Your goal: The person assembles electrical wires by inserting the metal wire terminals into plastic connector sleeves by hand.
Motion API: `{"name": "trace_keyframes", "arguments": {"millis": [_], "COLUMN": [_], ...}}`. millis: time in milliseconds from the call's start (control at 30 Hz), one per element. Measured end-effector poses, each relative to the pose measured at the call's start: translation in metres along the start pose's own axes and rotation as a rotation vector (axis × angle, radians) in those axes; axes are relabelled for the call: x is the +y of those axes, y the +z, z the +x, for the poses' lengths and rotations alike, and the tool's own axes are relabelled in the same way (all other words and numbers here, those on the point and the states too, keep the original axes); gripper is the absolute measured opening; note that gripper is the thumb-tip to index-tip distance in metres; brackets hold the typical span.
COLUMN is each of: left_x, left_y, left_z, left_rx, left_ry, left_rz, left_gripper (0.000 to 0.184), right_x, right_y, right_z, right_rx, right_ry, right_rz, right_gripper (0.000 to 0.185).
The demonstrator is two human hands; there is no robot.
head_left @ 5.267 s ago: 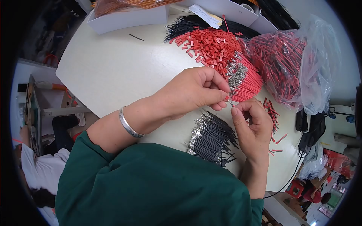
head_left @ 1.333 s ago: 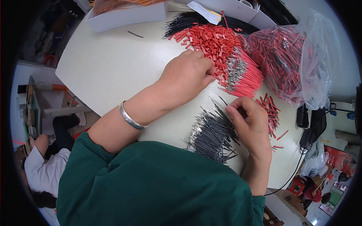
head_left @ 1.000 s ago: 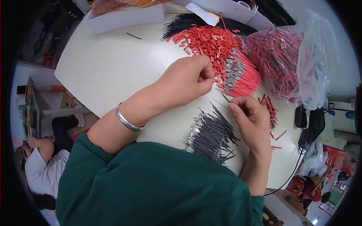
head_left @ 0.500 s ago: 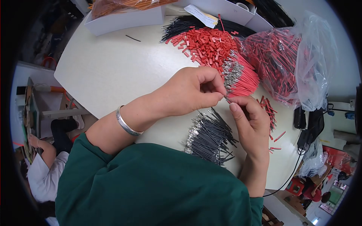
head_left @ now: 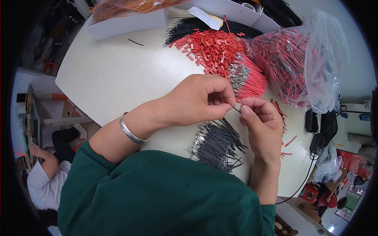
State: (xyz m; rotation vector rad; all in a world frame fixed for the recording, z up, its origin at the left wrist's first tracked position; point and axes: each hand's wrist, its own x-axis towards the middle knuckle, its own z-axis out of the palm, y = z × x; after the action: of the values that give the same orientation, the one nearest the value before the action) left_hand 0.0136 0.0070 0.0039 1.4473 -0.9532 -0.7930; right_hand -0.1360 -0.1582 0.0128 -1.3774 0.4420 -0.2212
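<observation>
A short thin black wire (head_left: 236, 109) spans the small gap between my two hands. My left hand (head_left: 202, 98), with a silver bangle at its wrist, pinches one end between thumb and forefinger. The other end sits in the thumb-and-finger pinch of my right hand (head_left: 263, 124); its tip is hidden there. Just below my hands lies a pile of black wires (head_left: 216, 145) with shiny metal terminals. Beyond them is a bundle of red wires (head_left: 254, 80) with metal ends, beside a heap of small red plastic housings (head_left: 214, 49).
A clear plastic bag (head_left: 327, 59) filled with red wires stands at the right. Behind the red heap lie long black wires (head_left: 179, 31) and a paper label (head_left: 205, 17). A white box (head_left: 128, 25) sits at the back left. Another person (head_left: 49, 177) is at far left.
My hands have drawn slightly apart, so more of the black wire shows between the fingertips. The whole view has shifted a little.
</observation>
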Motion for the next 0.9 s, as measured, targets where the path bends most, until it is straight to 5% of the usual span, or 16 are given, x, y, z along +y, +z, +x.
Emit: {"name": "trace_keyframes", "arguments": {"millis": [200,633,900], "left_x": [-0.007,-0.007,-0.006], "left_y": [0.001,0.003,0.000], "left_z": [0.000,0.000,0.002], "left_rx": [-0.023,-0.002,-0.003], "left_ry": [-0.182,-0.181,-0.237], "left_rz": [-0.283,-0.258,-0.343], "left_gripper": [0.012,0.014,0.017], "right_x": [-0.001,-0.001,-0.004], "right_y": [0.002,0.005,0.000], "right_z": [-0.003,-0.003,-0.003], "right_rx": [-0.055,-0.011,0.080], "right_ry": [-0.041,0.037,-0.142], "right_rz": [-0.095,-0.194,-0.323], "right_gripper": [0.013,0.011,0.010]}}
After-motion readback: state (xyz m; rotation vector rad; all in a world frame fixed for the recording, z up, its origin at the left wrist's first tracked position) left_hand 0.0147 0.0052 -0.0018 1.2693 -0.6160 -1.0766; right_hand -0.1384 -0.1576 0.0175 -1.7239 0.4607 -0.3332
